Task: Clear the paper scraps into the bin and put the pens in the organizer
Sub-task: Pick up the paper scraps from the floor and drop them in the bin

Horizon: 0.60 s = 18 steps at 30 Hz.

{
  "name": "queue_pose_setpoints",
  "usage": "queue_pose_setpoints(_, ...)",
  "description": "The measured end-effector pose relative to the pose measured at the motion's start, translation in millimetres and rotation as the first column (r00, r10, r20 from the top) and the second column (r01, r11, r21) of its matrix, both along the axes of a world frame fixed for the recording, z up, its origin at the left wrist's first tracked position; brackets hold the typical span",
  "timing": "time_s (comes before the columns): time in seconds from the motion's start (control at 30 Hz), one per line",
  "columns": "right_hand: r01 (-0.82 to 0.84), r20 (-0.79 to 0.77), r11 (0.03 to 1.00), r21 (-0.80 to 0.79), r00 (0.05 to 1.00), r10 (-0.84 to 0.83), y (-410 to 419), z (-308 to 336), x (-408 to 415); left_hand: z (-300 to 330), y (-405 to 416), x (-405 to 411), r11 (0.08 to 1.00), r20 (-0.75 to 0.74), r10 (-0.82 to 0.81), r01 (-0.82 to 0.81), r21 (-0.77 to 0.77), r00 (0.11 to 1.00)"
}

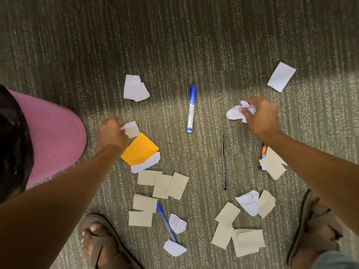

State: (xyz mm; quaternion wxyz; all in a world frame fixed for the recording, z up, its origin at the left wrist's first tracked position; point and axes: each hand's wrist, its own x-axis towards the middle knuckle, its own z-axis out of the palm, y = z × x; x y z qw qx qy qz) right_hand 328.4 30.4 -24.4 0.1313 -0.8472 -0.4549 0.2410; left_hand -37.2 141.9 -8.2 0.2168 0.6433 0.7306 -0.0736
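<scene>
Viewed from above, the carpeted floor [194, 45] carries the whole scatter.

At 9 o'clock stands a pink bin [56, 136] with a dark liner, its rim at the far left edge of the view.

Just right of the bin, the left hand [111, 134] is blurred; its fingers are curled round a small white-and-tan scrap [131, 129]. That scrap overlaps the top corner of an orange sheet [139, 149], which lies touching a crumpled white scrap [146, 163] at its lower edge.

At 11 o'clock lies a torn white piece [135, 88], apart from the rest.

Below the orange sheet, at 7 o'clock, a cluster of tan slips [163, 184] overlaps; two more tan slips [143, 210] rest beside a blue pen [166, 222], which lies diagonally with small white scraps [177, 223] near its lower end. A sandalled foot [99, 243] stands at lower left.

At centre, a blue-capped marker [191, 108] lies nearly upright in the view, cap toward 12 o'clock. Right of it and lower, a thin black pen [223, 162] lies parallel, well apart from any paper.

At 5 o'clock, tan slips [239, 237] and a crumpled white piece [249, 203] lie together.

At 2 o'clock, the right hand [260, 115] grips a crumpled white wad [236, 112] between thumb and fingers. Under the right forearm, tan slips [274, 166] partly cover a multicoloured pen [263, 150]. At 1 o'clock lies a folded white rectangle [281, 76]. A second sandalled foot [318, 230] stands at lower right.
</scene>
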Motion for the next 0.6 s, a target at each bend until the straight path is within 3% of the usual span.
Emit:
queue_pose_setpoints(0.17,0.149,-0.084,0.989,0.019,0.985,-0.147,-14.5,18.3,0.4,18.0,-2.8,22.0,0.994,0.173,0.074,-0.087,0.068,0.982)
queue_pose_setpoints(0.3,0.289,-0.269,0.957,-0.017,0.92,-0.283,-20.0,36.9,-4.4,41.6,-3.3,47.5,0.984,0.36,0.167,-0.176,-0.008,0.918)
queue_pose_setpoints(0.43,0.34,-0.299,0.94,-0.017,0.895,-0.33,-16.6,65.7,-17.7,75.0,-9.2,65.1,0.927,0.597,0.372,-0.321,-0.194,0.711)
queue_pose_setpoints(0.6,0.324,-0.396,0.945,0.028,0.872,-0.288,2.7,123.5,-57.5,134.5,-15.5,63.8,0.847,0.71,0.516,-0.405,-0.343,0.478)
